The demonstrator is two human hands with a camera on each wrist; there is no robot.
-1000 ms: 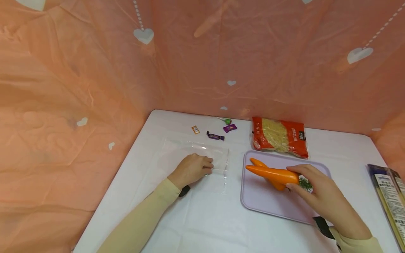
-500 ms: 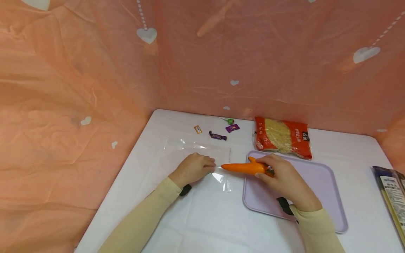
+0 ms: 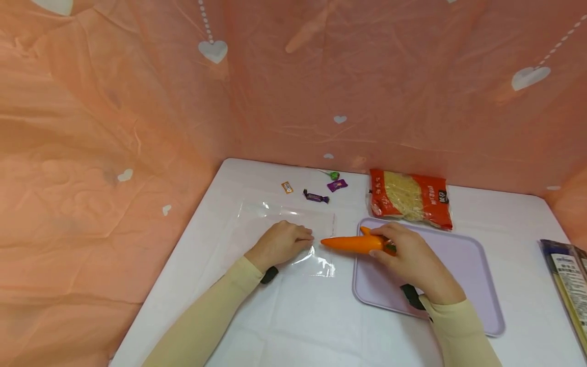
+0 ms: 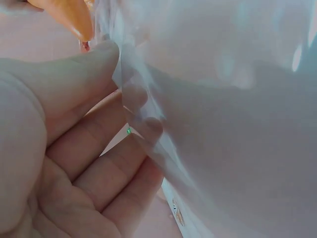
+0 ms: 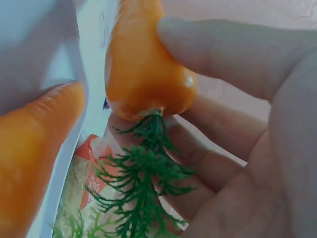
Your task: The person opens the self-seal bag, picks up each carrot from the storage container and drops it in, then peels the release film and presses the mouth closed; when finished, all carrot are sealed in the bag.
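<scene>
My left hand (image 3: 278, 246) pinches the edge of a clear plastic bag (image 3: 316, 265), the film between thumb and fingers (image 4: 133, 99) in the left wrist view. My right hand (image 3: 415, 262) grips an orange carrot (image 3: 350, 244) by its thick end, thumb on one side and fingers behind. Green fronds (image 5: 148, 173) hang from that end in the right wrist view. The carrot's tip points left, close to the bag's edge and my left fingertips. A second carrot (image 5: 29, 153) lies on the lilac tray (image 3: 472, 285), mostly hidden behind my right hand in the head view.
Behind the tray lies a red noodle-like food packet (image 3: 408, 199). Several small sweets are beyond the bag, including a purple wrapped candy (image 3: 316, 197), an orange one (image 3: 287, 187) and a green lollipop (image 3: 334, 176). A dark package (image 3: 568, 285) lies at the right edge.
My right hand has carried the carrot left from over the tray to the bag's edge, then paused. My left hand stays at the bag, whose near film has shifted slightly.
</scene>
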